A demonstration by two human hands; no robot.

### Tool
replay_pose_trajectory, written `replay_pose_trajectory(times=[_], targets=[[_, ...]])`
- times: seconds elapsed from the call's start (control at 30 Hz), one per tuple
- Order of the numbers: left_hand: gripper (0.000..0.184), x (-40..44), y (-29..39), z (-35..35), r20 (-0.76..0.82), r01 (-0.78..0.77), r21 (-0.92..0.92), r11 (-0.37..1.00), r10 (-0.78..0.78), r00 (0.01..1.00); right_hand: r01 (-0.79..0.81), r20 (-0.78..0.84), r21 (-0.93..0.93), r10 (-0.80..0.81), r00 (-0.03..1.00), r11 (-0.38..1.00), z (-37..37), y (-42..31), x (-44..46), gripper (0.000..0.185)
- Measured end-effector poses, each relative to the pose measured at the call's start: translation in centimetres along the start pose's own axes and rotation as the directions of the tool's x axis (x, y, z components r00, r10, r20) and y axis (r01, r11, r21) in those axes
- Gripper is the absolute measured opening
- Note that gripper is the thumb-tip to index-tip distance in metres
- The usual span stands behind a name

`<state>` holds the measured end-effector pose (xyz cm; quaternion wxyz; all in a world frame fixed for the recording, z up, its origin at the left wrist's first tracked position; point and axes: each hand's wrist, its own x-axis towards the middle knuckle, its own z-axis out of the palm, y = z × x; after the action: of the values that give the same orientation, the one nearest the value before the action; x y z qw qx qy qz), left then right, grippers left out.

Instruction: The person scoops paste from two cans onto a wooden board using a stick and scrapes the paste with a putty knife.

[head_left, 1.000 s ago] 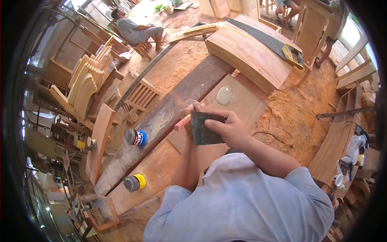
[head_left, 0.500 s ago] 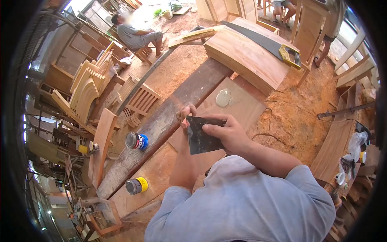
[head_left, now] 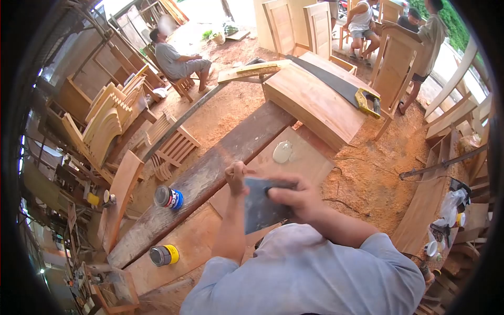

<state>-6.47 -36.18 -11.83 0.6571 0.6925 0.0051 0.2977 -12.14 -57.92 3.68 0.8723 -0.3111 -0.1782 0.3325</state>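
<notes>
My right hand (head_left: 296,197), smeared by motion, grips a dark, flat, square-edged scraper blade (head_left: 260,210), its thumb across the face. Just left of it, my left hand (head_left: 236,177) is closed in a fist by the blade's upper corner; what its fingers hold, if anything, I cannot make out. Beyond both hands, a pale blob of putty (head_left: 282,151) lies on a thin wooden board (head_left: 310,152). To the left, a blue-labelled can (head_left: 168,197) stands on a dark plank (head_left: 210,168). Nearer me is a yellow-labelled can (head_left: 164,255).
A handsaw (head_left: 336,84) rests on a large wooden piece (head_left: 315,102) at the far end. Curved chair parts (head_left: 107,113) are stacked at left. One person (head_left: 178,60) sits beyond; others are at upper right. A cable crosses the sawdust (head_left: 362,178).
The scraper has tilted and dropped slightly in my right hand. My left hand has turned upward into a fist beside it. The whole view has shifted, showing more people at upper right.
</notes>
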Motion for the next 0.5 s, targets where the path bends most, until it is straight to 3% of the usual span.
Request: replay_pose_trajectory(times=[0.03, 0.1, 0.17, 0.23, 0.27, 0.33, 0.37, 0.43, 0.47, 0.5], targets=[[0.046, -0.2, 0.4, -0.1, -0.008, 0.006, 0.001, 1.0, -0.006, 1.0, -0.01, 0.0, 0.0, 0.01, 1.0, 1.0, -0.5, -0.2, -0.2, 0.041], [0.046, -0.2, 1.0, -0.3, -0.066, 0.235, -0.31, 0.921, -0.267, 0.961, 0.023, -0.178, 0.088, -0.007, 0.984, 0.996, -2.2, -1.0, 0.0, 0.052], [0.043, 0.1, 2.5, 0.4, -0.144, 0.34, -0.239, 0.91, -0.379, 0.914, 0.056, -0.162, 0.004, -0.055, 0.985, 0.998, -3.7, -1.4, 0.6, 0.061], [0.043, 0.4, 0.9, 0.3, 0.012, 0.22, -0.53, 0.819, -0.252, 0.968, 0.048, -0.229, -0.014, -0.05, 0.972, 0.999, -3.8, -0.9, 1.1, 0.057], [0.043, 0.5, 2.0, 1.0, 0.001, 0.223, -0.528, 0.82, -0.262, 0.965, 0.007, -0.2, -0.022, -0.011, 0.98, 1.0, -3.8, -0.8, 1.4, 0.054], [0.045, 0.7, 4.6, 2.5, 0.13, 0.109, -0.652, 0.751, -0.031, 0.991, -0.054, -0.185, -0.016, 0.05, 0.982, 0.998, -3.0, -0.3, 1.6, 0.049], [0.045, 0.6, 5.5, 2.6, 0.135, 0.112, -0.648, 0.753, -0.031, 0.99, -0.05, -0.185, -0.011, 0.047, 0.982, 0.999, -2.7, -0.1, 1.7, 0.049], [0.047, 0.4, 6.5, 2.6, 0.372, 0.404, -0.652, 0.642, -0.194, 0.908, -0.087, -0.172, -0.165, 0.059, 0.983, 0.982, -2.1, 0.4, 1.9, 0.049], [0.048, 0.6, 6.2, 3.1, 0.28, 0.208, -0.523, 0.827, -0.065, 0.958, -0.063, -0.176, -0.202, 0.027, 0.984, 0.977, -1.9, 0.7, 1.9, 0.047], [0.048, 0.7, 6.4, 3.3, 0.289, 0.216, -0.518, 0.828, -0.068, 0.955, -0.058, -0.181, -0.195, 0.022, 0.983, 0.979, -1.7, 0.9, 2.0, 0.047]])
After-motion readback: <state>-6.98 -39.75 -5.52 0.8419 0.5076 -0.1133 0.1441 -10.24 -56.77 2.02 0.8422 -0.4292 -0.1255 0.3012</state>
